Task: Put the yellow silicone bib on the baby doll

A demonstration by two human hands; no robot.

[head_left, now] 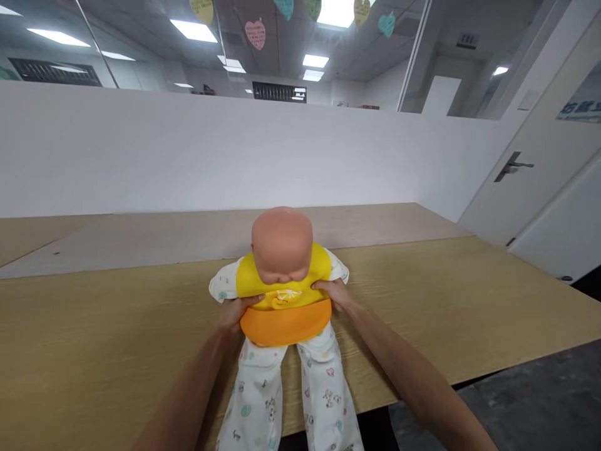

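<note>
A baby doll [282,241] sits upright on the wooden table, facing away from the wall, its head tipped forward. White patterned clothes [263,382] cover its arms and legs, and the legs hang over the table's near edge. Over its chest lies a yellow bib [300,291] with an orange catch pocket [285,324] and a small printed design. My left hand [238,309] grips the doll's side, thumb on the bib. On the opposite side my right hand [335,292] does the same, its thumb pressing the bib's edge. The other fingers are mostly hidden beside the torso.
The wooden table [117,338] extends to both sides, with a greyish panel [188,235] along its back. Behind stands a white wall [211,150] under glass with heart-shaped notes [255,34]. At right are a white door [539,194] and dark floor [526,401].
</note>
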